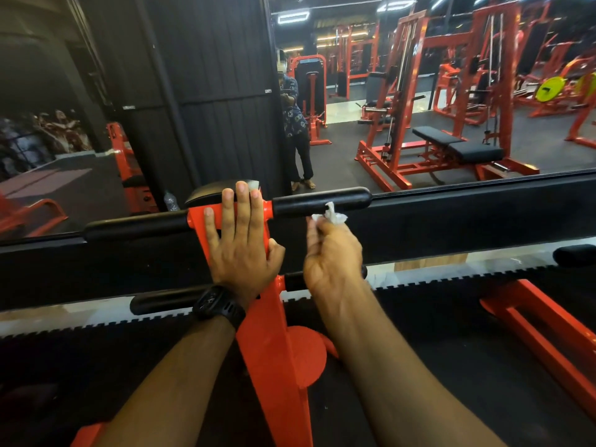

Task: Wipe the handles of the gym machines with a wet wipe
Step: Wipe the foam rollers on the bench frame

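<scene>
An orange machine post point(277, 333) rises in front of me and carries two black padded handles. The right handle point(338, 199) sticks out to the right, the left handle point(135, 225) to the left. My right hand point(332, 256) pinches a crumpled white wet wipe point(333, 216) against the underside of the right handle. My left hand point(240, 240) lies flat on the orange post between the handles, fingers straight, with a black watch point(217, 306) on the wrist.
A wall mirror point(451, 91) right behind the post reflects orange machines, a black bench and a standing person. A lower black bar point(161, 300) crosses behind my wrists. An orange frame point(541, 321) stands low at the right, and a water bottle point(171, 201) sits near the mirror.
</scene>
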Demonstrator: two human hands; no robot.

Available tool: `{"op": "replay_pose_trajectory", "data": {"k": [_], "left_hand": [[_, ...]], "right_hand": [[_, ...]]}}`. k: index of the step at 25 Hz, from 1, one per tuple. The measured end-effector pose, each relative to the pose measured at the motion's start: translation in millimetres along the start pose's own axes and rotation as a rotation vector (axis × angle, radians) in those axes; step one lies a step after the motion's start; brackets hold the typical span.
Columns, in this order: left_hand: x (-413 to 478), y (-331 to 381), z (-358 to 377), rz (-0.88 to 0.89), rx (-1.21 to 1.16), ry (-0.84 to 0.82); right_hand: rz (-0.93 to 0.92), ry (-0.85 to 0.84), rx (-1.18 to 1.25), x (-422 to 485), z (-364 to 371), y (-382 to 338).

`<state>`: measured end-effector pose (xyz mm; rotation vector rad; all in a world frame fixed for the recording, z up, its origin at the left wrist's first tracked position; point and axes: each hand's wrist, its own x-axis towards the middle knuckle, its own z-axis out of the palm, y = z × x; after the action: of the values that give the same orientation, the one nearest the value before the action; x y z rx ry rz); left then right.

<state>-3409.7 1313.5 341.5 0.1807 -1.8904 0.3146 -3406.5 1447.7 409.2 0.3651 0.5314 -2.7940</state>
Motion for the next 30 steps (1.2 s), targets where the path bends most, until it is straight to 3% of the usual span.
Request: {"op": "replay_pose_trajectory", "data": {"k": [2, 4, 7, 11, 13, 15, 18, 20, 24, 26, 30], "left_hand": [[0.1, 2.9, -1.4, -0.026, 0.010, 0.004], [0.1, 5.2, -2.3, -0.039, -0.006, -0.008], [0.6, 4.0, -2.6, -0.033, -0.008, -0.030], [-0.1, -0.2, -1.6, 0.002, -0.005, -0.066], [-0.9, 0.5, -1.9, -0.008, -0.021, -0.066], [-0.5, 2.6, -2.9, -0.016, -0.042, -0.065], [-0.9, 1.0, -0.6, -0.001, -0.031, -0.074], [-1.7, 1.0, 0.0, 0.001, -0.009, -0.075], [-0.4, 0.8, 1.0, 0.003, -0.042, -0.085], [-0.6, 2.5, 0.2, -0.011, -0.051, -0.091], [-1.5, 16.8, -6.4, 0.015, -0.167, -0.119]], "right_hand": [[0.015, -0.008, -0.002, -3.1, -0.2, 0.1], [-0.110, 0.041, -0.127, -8.2, -2.8, -0.9], [-0.727, 0.081, -0.622, -2.7, -24.2, -0.9], [-1.605, -0.429, -1.478, 19.9, -32.1, 7.4], [-1.925, -0.521, -1.997, 27.4, -22.4, -4.3], [-1.899, -0.484, -2.386, 28.4, -13.4, -23.7], [-1.764, -0.314, -2.406, 34.8, -13.4, -47.9], [-1.657, -0.290, -2.451, 32.4, -16.1, -47.2], [-1.472, -0.197, -2.345, 32.3, -13.9, -52.9], [-1.505, -0.177, -2.321, 30.2, -24.2, -52.2], [-1.499, -0.171, -2.025, 28.2, -40.6, -58.4]]}}
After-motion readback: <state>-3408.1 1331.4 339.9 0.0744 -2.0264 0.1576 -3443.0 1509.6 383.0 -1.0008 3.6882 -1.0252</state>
